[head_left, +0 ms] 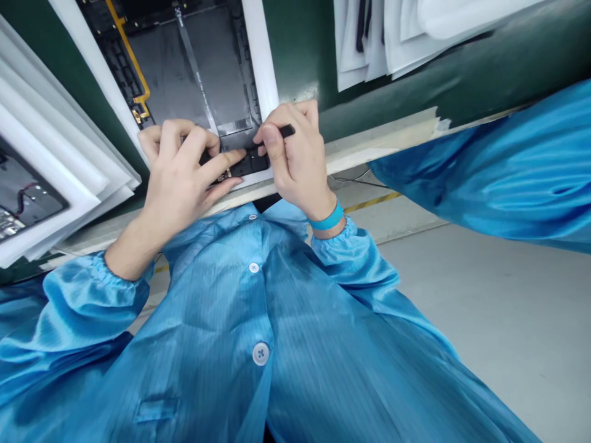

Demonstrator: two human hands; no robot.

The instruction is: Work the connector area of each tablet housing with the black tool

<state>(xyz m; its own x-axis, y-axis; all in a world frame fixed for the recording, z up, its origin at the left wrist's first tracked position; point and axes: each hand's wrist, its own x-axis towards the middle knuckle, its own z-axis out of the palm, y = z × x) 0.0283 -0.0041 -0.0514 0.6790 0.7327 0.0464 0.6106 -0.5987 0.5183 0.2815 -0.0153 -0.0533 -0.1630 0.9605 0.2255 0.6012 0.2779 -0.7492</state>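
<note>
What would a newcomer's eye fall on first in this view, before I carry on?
Probably the blue, white-buttoned smock, filling the lower middle of the view. Next comes the bright orange flat strip along the left side of the open, dark grey electronic device at the top. Then the slim black tool in the right grip at the device's near end, with a turquoise wristband around that wrist.

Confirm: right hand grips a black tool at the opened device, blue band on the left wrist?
Wrong wrist: the head view shows the blue band on the right one. The rest stands: right hand grips a black tool at the opened device.
</note>
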